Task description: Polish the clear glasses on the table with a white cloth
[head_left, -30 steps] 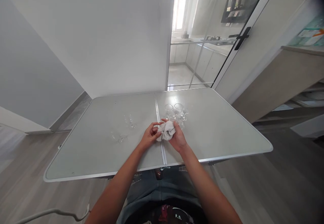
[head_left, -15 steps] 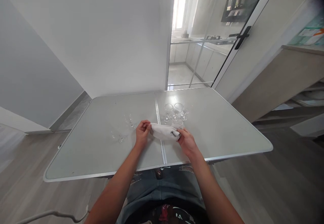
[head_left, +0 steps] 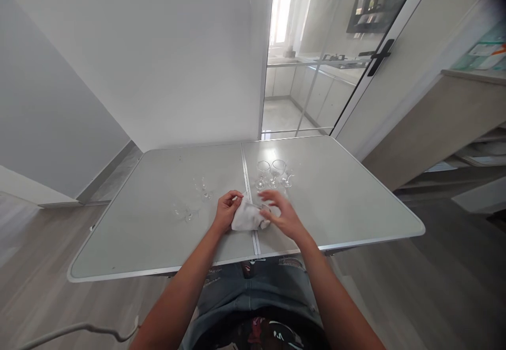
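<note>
A white cloth (head_left: 245,218) hangs above the table near its middle seam, gripped at its upper left corner by my left hand (head_left: 226,212), whose thumb and fingers are pinched together. My right hand (head_left: 285,218) is beside the cloth's right part with its fingers spread and a little blurred; its thumb is close to the cloth, and I cannot tell if they touch. Just beyond my right hand, several clear stemmed glasses stand close together, among them a left one (head_left: 263,167) and a larger middle one (head_left: 278,167).
Left of my hands, more clear glassware (head_left: 188,215) is on the grey table (head_left: 138,234), hard to make out. A white wall (head_left: 177,65) rises behind the table. To the right are a glass door with a black handle (head_left: 380,57) and wooden shelves (head_left: 435,128).
The cloth was stretched between both hands; now its right end has dropped and it hangs lower from my left hand. My right hand's fingers have spread and moved slightly left.
</note>
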A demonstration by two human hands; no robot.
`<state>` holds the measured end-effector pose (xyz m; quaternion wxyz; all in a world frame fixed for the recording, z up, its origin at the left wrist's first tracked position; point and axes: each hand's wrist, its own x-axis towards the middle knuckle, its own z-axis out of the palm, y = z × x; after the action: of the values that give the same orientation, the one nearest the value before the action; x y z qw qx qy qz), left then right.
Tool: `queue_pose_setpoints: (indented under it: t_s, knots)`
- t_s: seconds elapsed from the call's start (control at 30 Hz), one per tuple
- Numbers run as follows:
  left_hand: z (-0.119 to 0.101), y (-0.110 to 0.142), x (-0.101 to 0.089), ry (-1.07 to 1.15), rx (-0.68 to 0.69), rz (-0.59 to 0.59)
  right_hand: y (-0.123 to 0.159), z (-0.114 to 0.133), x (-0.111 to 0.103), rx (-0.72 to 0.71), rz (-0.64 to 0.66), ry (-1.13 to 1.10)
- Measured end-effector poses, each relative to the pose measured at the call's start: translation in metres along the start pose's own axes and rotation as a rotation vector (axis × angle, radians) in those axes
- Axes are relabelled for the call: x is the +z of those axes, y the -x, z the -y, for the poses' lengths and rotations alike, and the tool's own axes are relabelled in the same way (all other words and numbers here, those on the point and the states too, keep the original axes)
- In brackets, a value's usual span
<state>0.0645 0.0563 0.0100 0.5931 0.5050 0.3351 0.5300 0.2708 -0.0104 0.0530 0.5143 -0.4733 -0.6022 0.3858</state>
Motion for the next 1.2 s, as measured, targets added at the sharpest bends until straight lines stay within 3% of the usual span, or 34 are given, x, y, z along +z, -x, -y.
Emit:
queue_pose_setpoints:
  t_s: [0.1,0.2,0.33,0.43,0.63,0.7,0.93,1.2]
  knots:
    - [0.0,-0.001,-0.002,-0.003,0.025,0.002,-0.002,-0.003,0.008,0.083,0.244,0.031]
    - [0.001,-0.001,-0.003,0.057,0.026,0.021,-0.003,-0.005,0.012,0.071,0.261,0.014]
    - [0.001,0.0,-0.002,0.16,-0.033,0.151,-0.001,-0.002,0.016,0.162,0.322,-0.236]
    - [-0.001,0.002,0.0,0.14,-0.059,0.218,0.001,-0.003,0.019,0.253,0.275,-0.365]
    - [0.0,0.003,0.0,0.106,-0.138,0.327,0.003,0.001,0.009,0.16,-0.053,-0.355]
    - [0.001,0.002,-0.001,0.062,-0.144,0.337,0.003,0.004,0.002,0.157,-0.095,-0.336]
    - [0.004,0.0,-0.003,0.098,-0.011,0.186,0.008,0.01,-0.008,0.196,0.071,-0.184]
    - [0.005,0.0,-0.003,0.027,0.043,0.281,0.002,0.016,-0.003,0.121,0.176,0.097]
